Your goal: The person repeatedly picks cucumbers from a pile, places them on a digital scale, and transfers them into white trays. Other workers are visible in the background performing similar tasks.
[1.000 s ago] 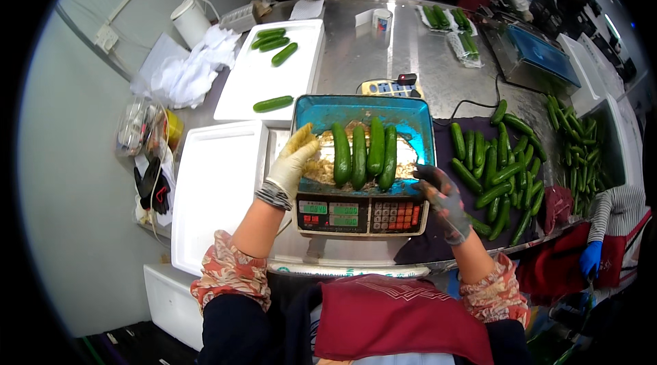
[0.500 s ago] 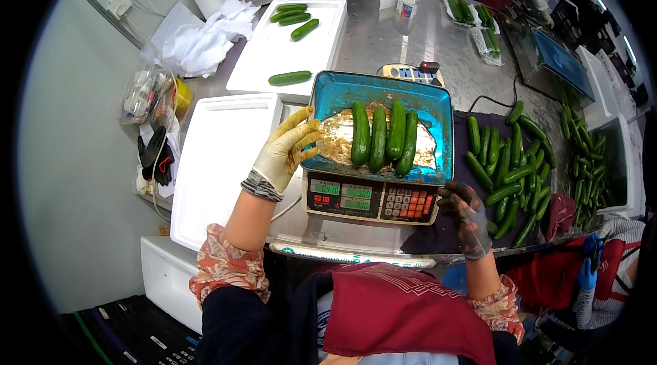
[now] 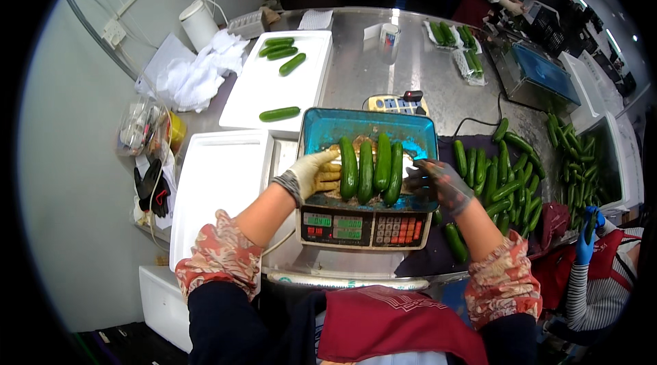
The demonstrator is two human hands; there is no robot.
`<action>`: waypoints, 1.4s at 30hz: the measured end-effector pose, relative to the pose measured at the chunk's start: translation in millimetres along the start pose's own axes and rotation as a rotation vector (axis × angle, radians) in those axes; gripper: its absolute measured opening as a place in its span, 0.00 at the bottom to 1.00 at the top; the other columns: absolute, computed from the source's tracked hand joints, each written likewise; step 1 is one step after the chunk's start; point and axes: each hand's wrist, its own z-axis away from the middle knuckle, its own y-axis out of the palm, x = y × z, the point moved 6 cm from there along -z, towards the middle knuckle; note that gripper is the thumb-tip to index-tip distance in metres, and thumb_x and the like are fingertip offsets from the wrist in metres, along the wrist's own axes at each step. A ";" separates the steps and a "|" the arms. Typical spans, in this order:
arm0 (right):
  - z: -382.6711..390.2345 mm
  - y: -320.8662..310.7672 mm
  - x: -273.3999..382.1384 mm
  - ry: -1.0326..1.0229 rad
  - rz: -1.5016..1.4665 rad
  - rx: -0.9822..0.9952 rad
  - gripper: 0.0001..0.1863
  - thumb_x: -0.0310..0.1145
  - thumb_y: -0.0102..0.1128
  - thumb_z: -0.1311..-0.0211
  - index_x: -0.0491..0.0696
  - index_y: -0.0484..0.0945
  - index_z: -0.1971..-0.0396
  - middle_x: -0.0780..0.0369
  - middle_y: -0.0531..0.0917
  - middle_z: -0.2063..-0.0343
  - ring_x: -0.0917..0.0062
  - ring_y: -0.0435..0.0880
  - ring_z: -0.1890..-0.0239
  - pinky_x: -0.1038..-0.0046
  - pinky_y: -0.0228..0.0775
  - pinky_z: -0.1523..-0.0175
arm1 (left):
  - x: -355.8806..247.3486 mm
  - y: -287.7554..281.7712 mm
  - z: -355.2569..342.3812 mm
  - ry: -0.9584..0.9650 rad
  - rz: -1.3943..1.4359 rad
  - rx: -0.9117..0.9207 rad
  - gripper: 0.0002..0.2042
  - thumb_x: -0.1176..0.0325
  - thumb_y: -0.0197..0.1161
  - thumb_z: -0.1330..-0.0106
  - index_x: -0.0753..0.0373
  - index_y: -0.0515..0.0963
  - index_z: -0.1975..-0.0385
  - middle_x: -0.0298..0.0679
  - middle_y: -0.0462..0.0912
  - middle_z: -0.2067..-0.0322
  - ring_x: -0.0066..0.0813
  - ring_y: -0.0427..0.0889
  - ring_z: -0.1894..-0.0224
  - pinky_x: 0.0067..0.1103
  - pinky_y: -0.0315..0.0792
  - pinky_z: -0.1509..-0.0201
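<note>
At the centre of the steel worktop [image 3: 410,70] sits a digital scale [image 3: 366,227] carrying a blue tray [image 3: 321,132], and four cucumbers [image 3: 371,168] lie side by side in that tray, lengthwise toward twelve o'clock. Left hand [image 3: 316,173], in a pale yellowish glove, rests at the nine o'clock side of the row with its fingers loosely spread and curled against the outermost cucumber and the crinkled wrap under it; it grips nothing fully. Right hand [image 3: 438,183], in a dark patterned glove, is at the three o'clock side of the row, fingers bent and close to the rightmost cucumber; whether it touches that cucumber I cannot tell.

At three o'clock from the scale, a loose pile of cucumbers [image 3: 503,180] lies on a dark mat, and one stray cucumber [image 3: 456,242] lies near the scale's front corner. At nine o'clock an empty white foam tray [image 3: 219,187] lies beside the scale. At eleven o'clock a second white tray [image 3: 274,84] holds a few cucumbers, with crumpled white paper [image 3: 198,74] beyond it. At four o'clock, another person's blue-gloved hand [image 3: 587,238] shows near the picture's edge.
</note>
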 end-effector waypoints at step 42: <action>-48.6 253.9 35.2 -0.363 0.739 0.564 0.22 0.35 0.47 0.34 0.40 0.64 0.44 0.57 0.75 0.52 0.74 0.74 0.50 0.74 0.65 0.45 | 0.1 -89.3 64.9 0.825 0.859 0.301 0.41 0.38 0.54 0.44 0.57 0.52 0.35 0.43 0.67 0.45 0.39 0.71 0.47 0.35 0.64 0.39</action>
